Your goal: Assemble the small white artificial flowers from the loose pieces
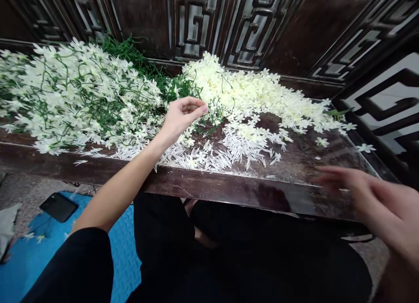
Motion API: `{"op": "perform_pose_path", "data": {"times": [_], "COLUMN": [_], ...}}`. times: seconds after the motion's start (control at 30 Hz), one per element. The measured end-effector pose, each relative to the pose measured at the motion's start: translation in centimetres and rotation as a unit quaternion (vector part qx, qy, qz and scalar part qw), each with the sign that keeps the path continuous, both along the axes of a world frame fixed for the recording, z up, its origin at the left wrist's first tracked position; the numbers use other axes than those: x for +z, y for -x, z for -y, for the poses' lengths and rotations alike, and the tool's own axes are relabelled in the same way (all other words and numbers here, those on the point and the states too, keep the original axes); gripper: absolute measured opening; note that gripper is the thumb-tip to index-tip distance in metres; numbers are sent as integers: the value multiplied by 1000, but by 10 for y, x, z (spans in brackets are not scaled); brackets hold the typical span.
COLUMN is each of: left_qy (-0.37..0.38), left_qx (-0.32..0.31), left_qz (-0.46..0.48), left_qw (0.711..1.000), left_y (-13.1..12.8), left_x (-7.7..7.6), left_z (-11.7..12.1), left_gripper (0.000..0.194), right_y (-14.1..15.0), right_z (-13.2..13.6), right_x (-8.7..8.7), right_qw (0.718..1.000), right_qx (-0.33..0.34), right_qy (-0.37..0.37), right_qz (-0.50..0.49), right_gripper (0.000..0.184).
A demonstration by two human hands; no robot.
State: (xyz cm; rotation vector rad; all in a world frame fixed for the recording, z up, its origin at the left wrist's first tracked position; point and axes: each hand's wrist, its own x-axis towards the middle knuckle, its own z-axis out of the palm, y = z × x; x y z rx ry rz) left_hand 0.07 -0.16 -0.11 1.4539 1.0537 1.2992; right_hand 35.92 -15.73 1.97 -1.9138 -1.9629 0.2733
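My left hand (183,117) hovers over the middle of the wooden bench, its thumb and fingertips pressed together. Whatever lies in that pinch, if anything, is too small to make out. Just beyond it are green stems with small blossoms and a heap of loose cream flower heads (238,91). Below the fingers lie many thin white stalks (216,156). To the left spreads a large pile of white artificial flowers (81,89) on green stems. My right hand (376,198), blurred by motion, is over the bench's front edge at the right, near a few single blossoms.
Dark carved lattice panels (248,28) stand along the back of the bench (294,154). Bare green stems (127,56) are heaped behind the white flowers. A black phone (59,207) lies on a blue mat (122,246) on the floor. My legs are under the bench's front edge.
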Motion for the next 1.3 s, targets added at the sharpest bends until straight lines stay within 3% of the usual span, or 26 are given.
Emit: {"op": "perform_pose_path", "data": {"times": [0.1,0.27,0.43,0.6,0.7,0.8,0.9,1.13,1.3], "left_qy": [17,24,27,33,39,57,66,72,81], "left_qx": [-2,-8,-9,-20,-31,-34,-32,-30,-39], "left_qz": [-1,-2,-5,18,25,25,22,26,57], "left_qw": [1000,1000,1000,999,998,997,997,997,994], "left_y": [0,2,3,3,2,1,0,1,-1], "left_x": [-1,-8,-15,-16,-14,-13,-14,-16,-14], "left_z": [-1,-5,-8,-8,-6,-3,-2,-2,0], "left_gripper": [5,9,15,16,15,14,17,20,16], "right_y": [52,119,158,157,149,146,148,151,152], "right_z": [-60,-118,-145,-148,-143,-142,-145,-147,-144], "right_x": [15,5,-8,-16,-21,-29,-35,-37,-34], "right_qw": [989,926,880,862,867,880,871,827,833], "right_qx": [127,305,373,403,380,285,209,166,207], "right_qy": [79,221,293,293,221,125,68,12,-11], "right_qz": [-24,-31,0,-88,-235,-359,-440,-538,-513], "right_gripper": [42,33,19,15,23,20,19,34,13]}}
